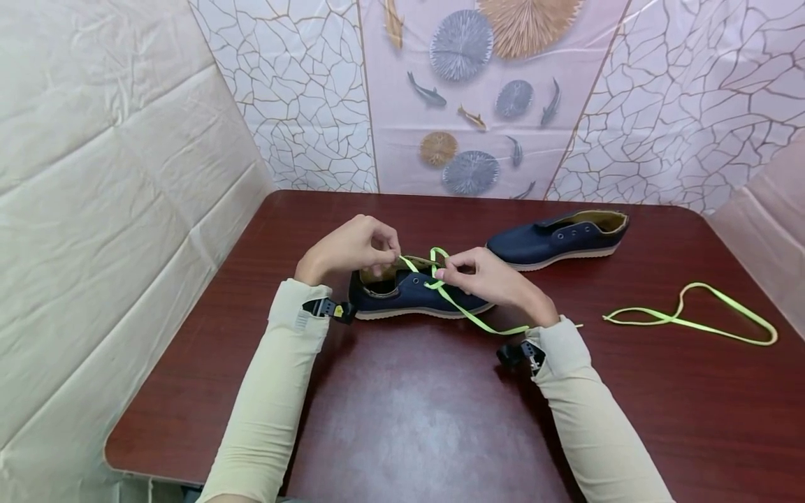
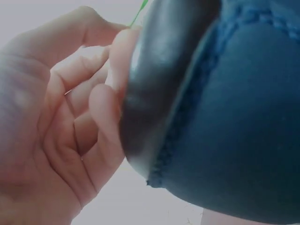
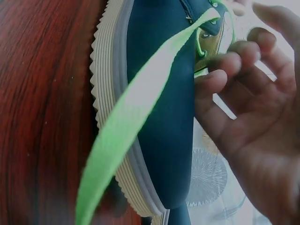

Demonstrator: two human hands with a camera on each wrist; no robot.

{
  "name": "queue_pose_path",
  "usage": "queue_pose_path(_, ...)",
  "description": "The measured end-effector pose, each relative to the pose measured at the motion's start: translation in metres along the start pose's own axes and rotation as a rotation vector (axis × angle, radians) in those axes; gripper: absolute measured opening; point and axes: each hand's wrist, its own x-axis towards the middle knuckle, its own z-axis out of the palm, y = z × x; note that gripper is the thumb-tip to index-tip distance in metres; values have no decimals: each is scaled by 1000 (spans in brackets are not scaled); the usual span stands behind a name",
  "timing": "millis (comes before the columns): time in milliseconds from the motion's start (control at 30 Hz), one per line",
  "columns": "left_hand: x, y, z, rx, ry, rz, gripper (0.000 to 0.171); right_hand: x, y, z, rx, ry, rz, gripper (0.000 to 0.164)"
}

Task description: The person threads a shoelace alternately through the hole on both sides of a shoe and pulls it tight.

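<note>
And here, by the left hand [image 1: 352,246], the lace [image 3: 143,89] is pinched and held up, presumably for tension, while the right hand [image 1: 487,276] is bent in near the eyelets [image 1: 416,281], its grip impossible to tell. Just below both, the shoe [image 1: 397,302] is set crosswise, heel [image 1: 356,295] toward the left hand and toe [image 1: 476,303] under the right, seemingly so the eyelets can be reached. Beyond the right hand the other shoe [image 1: 534,244] is parked, and well to that hand's right a spare lace [image 1: 673,320] is laid, apparently out of the way.

Second shoe [image 1: 542,241] behind laced shoe [image 1: 409,296]; lace tail [image 1: 506,331] apparently under right cuff [image 1: 562,344].
</note>
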Motion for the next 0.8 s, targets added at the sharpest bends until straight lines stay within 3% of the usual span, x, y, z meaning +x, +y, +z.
queue_pose_path(133, -1, -1, -1, -38, 89, 12, 13, 3, 0, 2, -37, 196, -35, 31)
queue_pose_path(267, -1, -5, -2, -153, 151, -3, 11, 4, 4, 3, -108, 330, -7, 19)
queue_pose_path(433, -1, -10, -5, -281, 240, -26, 10, 2, 7, 3, -179, 297, 166, 25)
queue_pose_path(567, -2, -13, -7, -313, 337, -73, 12, 4, 5, 5, -224, 218, 303, 30)
queue_pose_path(800, -2, -15, -6, -316, 382, -108, 13, 8, -2, 10, -253, 185, 359, 16)
